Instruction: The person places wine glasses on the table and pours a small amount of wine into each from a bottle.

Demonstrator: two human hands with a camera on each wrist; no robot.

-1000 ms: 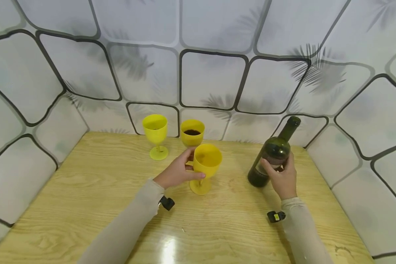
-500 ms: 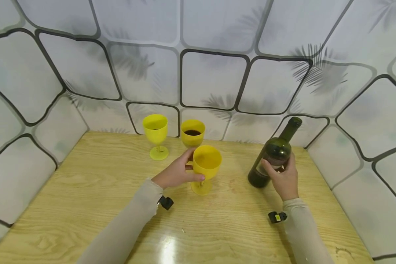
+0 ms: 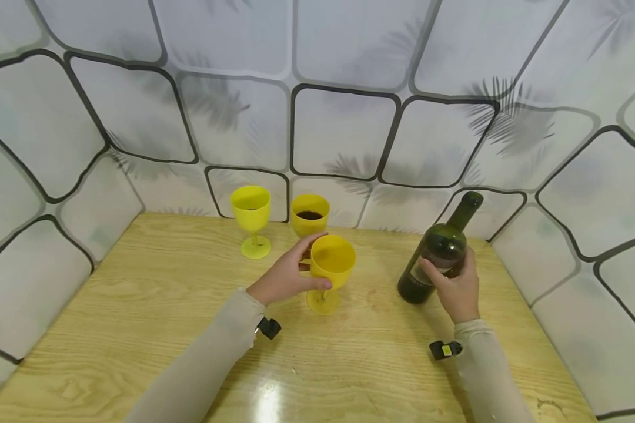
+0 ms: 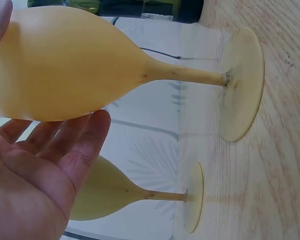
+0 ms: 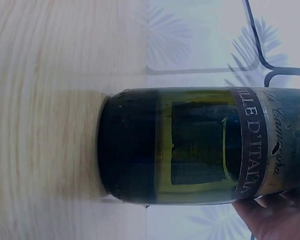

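My left hand (image 3: 286,276) holds the bowl of a yellow goblet (image 3: 332,273), thumb on the near side and fingers on the far side. In the left wrist view that goblet's foot (image 4: 244,85) stands on the wooden table. To the right, my right hand (image 3: 457,291) grips a green glass wine bottle (image 3: 445,242) around its label. The bottle's base (image 5: 127,147) sits at the tabletop in the right wrist view. Dark liquid shows in a second yellow goblet (image 3: 300,228), partly hidden behind the held one. Left of it stands a lime-yellow goblet (image 3: 250,214).
The light wooden table (image 3: 153,305) runs back to a patterned wall (image 3: 344,129), with more patterned panels along both sides. Each wrist carries a small black camera, one on the left wrist (image 3: 268,328) and one on the right (image 3: 444,351).
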